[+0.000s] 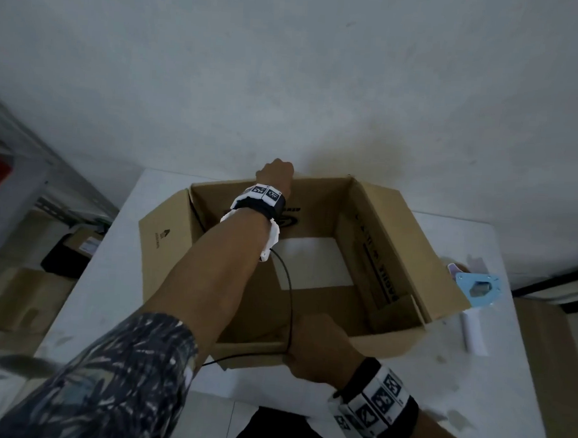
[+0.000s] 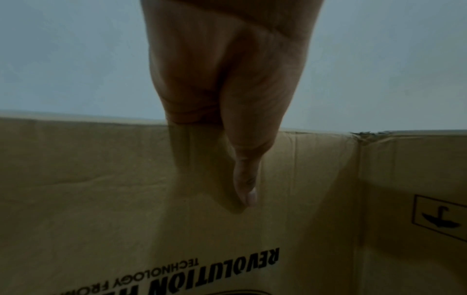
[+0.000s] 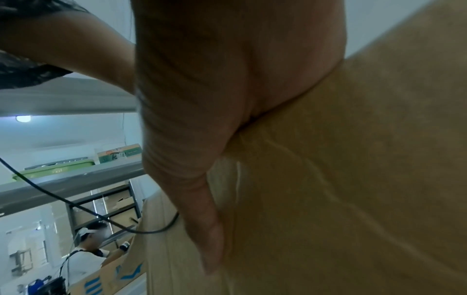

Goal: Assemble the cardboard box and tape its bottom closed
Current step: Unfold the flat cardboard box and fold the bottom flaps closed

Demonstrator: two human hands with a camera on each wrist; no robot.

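Brown corrugated cardboard made up the box [image 1: 394,224], which stood opened into a square tube on the white counter [image 1: 494,373], nearer the counter's far edge than its near one, with the bare counter top showing through its open bottom. The left hand [image 1: 276,173] reached across to the far wall of the box and closed its grip over that wall's top edge; the left wrist view showed the thumb [image 2: 246,179] pressed flat against the printed inner face, the other fingers hidden behind the cardboard. The right hand [image 1: 321,349] gripped the top edge of the near wall, thumb [image 3: 202,229] lying along the cardboard, with a thin black cable [image 1: 288,292] running past it. A tape dispenser [image 1: 475,304] lay on the counter near its right edge, just beside the box's right flap.
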